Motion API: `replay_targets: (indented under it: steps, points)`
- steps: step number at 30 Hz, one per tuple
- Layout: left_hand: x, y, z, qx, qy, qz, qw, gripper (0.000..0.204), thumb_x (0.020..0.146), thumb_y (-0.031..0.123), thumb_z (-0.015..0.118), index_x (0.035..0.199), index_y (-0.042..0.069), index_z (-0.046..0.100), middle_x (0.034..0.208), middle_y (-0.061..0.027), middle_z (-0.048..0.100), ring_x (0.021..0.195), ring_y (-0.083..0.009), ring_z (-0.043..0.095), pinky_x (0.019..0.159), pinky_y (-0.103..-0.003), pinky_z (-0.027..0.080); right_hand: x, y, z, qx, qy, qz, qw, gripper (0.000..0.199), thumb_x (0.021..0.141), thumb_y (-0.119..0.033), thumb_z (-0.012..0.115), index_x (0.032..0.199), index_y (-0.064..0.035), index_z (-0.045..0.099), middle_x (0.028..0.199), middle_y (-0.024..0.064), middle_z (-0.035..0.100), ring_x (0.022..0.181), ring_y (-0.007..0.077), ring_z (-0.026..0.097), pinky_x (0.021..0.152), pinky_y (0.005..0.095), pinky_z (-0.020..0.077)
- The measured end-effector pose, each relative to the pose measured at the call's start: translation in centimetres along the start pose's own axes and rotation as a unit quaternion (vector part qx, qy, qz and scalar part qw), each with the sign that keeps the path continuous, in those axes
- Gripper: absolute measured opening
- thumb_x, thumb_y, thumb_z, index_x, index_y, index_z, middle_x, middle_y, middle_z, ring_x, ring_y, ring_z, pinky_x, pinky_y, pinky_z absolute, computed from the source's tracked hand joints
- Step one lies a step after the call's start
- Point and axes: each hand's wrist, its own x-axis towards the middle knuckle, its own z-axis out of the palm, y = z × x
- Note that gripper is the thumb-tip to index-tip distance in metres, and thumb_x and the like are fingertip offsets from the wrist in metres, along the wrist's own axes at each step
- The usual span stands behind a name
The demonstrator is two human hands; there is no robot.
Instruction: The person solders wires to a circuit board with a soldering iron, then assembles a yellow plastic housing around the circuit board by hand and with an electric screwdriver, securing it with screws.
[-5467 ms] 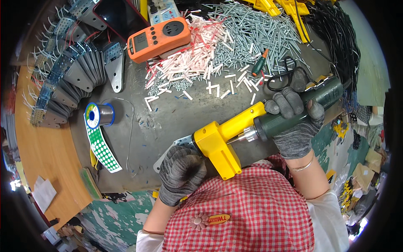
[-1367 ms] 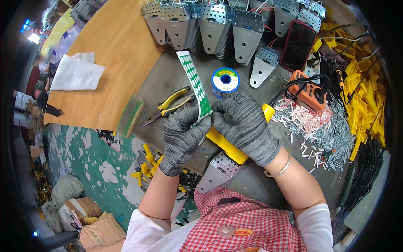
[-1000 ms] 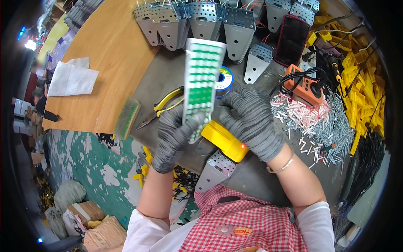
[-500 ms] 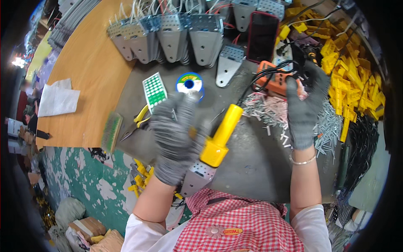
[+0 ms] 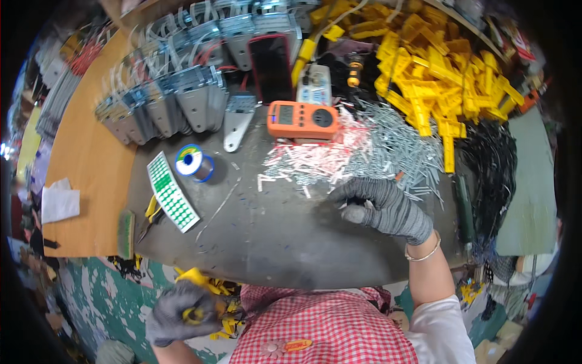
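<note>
My left hand (image 5: 185, 314), in a grey knit glove, is down past the table's front edge at the left. Its fingers are closed round a yellow plastic part (image 5: 194, 276), blurred by motion and partly hidden by the glove. More yellow pieces (image 5: 227, 327) lie just beside that hand. Over the table, my right hand (image 5: 388, 209), gloved alike, has its thumb and fingers curled together. A small pale bit shows between them, too little to name. Beyond it spread loose grey screws (image 5: 394, 142) and small pink-white pieces (image 5: 315, 155). An orange meter (image 5: 302, 120) with a socket stands behind these.
Several grey metal brackets with wires (image 5: 197, 106) crowd the back left, beside a phone (image 5: 271, 68). Yellow parts (image 5: 436, 73) are heaped at the back right, near black cables (image 5: 491, 176). A solder spool (image 5: 193, 162), green-dotted sheet (image 5: 173, 193), pliers (image 5: 150, 217) and brush (image 5: 126, 235) lie left.
My left hand has dropped from the table to below its front edge. My right hand has left the meter and come nearer me. The black cord is off the meter. The view has shifted.
</note>
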Motion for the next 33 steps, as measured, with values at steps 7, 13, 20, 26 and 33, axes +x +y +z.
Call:
replay_targets:
  steps: [7,13,20,26,33]
  points:
    - [-11.9,-21.0,0.5,-0.063,0.192,-0.244,0.948,0.017,0.069,0.002,0.075,0.078,0.002,0.06,0.077,-0.0068,0.064,0.072,-0.0179,0.058,0.062,-0.033,0.049,-1.3,7.2,-7.4,-0.102,0.312,0.049,0.943,0.025,0.093,-0.02,0.068,0.109,-0.0015,0.069,0.098,0.0107,0.073,0.09,0.0187,0.068,0.084,0.0303,0.0525]
    - [-15.4,-33.6,2.8,0.478,0.071,-0.234,0.844,0.034,0.075,0.024,0.076,0.104,0.007,0.068,0.089,-0.0129,0.073,0.082,-0.0282,0.069,0.079,-0.042,0.052,4.7,10.5,-11.7,-0.273,0.345,-0.078,0.895,0.02,0.087,-0.014,0.068,0.105,-0.0041,0.07,0.101,0.0171,0.07,0.096,0.0335,0.067,0.086,0.038,0.053]
    - [-14.0,-38.2,5.4,0.403,-0.386,-0.354,0.75,0.073,0.078,0.069,0.061,0.131,0.019,0.063,0.133,-0.0111,0.063,0.126,-0.0289,0.055,0.108,-0.044,0.039,16.6,11.1,-10.2,-0.406,0.258,-0.123,0.868,0.029,0.085,-0.007,0.062,0.113,-0.0081,0.069,0.118,0.0192,0.065,0.109,0.0385,0.062,0.094,0.0411,0.0506]
    - [8.0,-0.4,-1.3,-0.006,-0.233,0.046,0.971,0.037,0.09,0.031,0.071,0.113,0.002,0.07,0.109,-0.0103,0.072,0.1,-0.0236,0.066,0.089,-0.035,0.051,17.5,10.3,-10.0,-0.59,0.212,0.021,0.779,0.037,0.082,-0.018,0.063,0.118,-0.0168,0.065,0.111,0.0189,0.066,0.104,0.0373,0.064,0.089,0.045,0.0528]
    - [29.6,-0.4,2.1,0.346,0.201,0.059,0.914,0.06,0.09,0.027,0.064,0.142,0.004,0.045,0.12,-0.0219,0.062,0.109,-0.0363,0.063,0.09,-0.045,0.05,19.7,15.8,-10.7,-0.018,0.287,0.034,0.957,0.027,0.089,-0.016,0.058,0.113,-0.0052,0.064,0.084,0.0068,0.063,0.068,0.02,0.057,0.062,0.0336,0.0473]
